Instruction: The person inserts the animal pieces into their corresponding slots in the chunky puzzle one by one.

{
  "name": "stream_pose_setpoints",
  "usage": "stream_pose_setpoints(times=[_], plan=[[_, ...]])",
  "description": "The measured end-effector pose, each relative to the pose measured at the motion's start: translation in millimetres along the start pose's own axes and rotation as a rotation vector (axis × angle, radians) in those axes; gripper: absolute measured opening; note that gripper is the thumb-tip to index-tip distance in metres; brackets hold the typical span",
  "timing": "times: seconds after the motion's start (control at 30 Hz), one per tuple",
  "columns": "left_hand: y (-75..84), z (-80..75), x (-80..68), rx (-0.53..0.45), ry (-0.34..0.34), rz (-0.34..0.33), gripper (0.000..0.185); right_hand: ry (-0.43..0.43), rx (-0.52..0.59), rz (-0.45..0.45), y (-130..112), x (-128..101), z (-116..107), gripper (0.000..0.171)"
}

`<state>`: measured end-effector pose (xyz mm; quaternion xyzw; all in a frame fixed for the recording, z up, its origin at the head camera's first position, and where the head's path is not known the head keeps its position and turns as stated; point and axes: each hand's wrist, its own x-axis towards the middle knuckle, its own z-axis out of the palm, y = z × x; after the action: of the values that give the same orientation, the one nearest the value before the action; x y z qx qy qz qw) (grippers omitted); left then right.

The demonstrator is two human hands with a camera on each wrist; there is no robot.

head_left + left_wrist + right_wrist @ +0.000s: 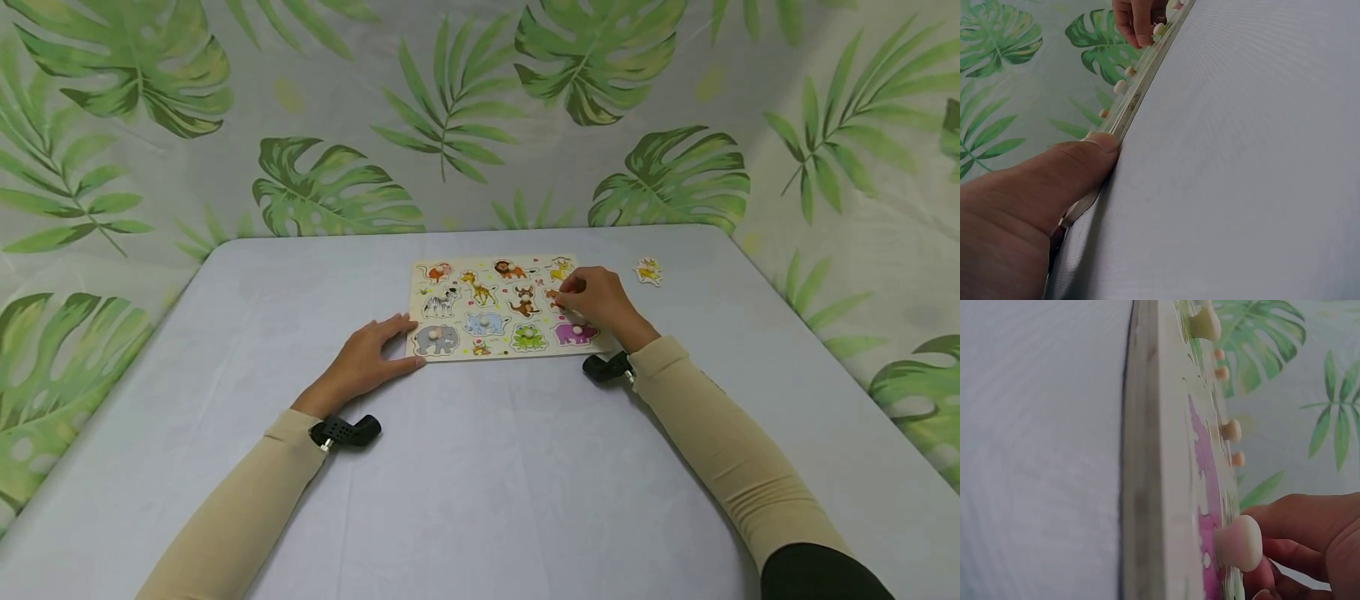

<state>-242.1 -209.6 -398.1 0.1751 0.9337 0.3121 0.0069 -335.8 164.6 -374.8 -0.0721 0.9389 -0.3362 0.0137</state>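
Observation:
A wooden animal puzzle board (502,355) lies flat on the grey table, its slots filled with pegged pieces. My left hand (367,360) rests flat on the table at the board's near left corner beside the grey elephant piece (437,338); its thumb (1054,175) presses the board's edge (1132,103). My right hand (592,302) hovers over the board's right side, fingers curled and pinching a small orange piece (553,297) by its peg. Just in front of it sits the purple hippo piece (574,333), whose white peg (1240,542) stands before my curled fingers (1310,537).
One loose yellow animal piece (648,271) lies on the table to the right of the board. The table (480,483) is covered in pale grey cloth. A leaf-print curtain (450,117) hangs close behind and along both sides.

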Motion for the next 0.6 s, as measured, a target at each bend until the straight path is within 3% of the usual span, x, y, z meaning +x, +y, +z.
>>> stream_pose_setpoints(times=[0.6], plan=[[-0.3, 0.6, 0.1, 0.004, -0.002, -0.005, 0.068, 0.037, 0.013, -0.007, 0.5, -0.3, -8.0, 0.021]])
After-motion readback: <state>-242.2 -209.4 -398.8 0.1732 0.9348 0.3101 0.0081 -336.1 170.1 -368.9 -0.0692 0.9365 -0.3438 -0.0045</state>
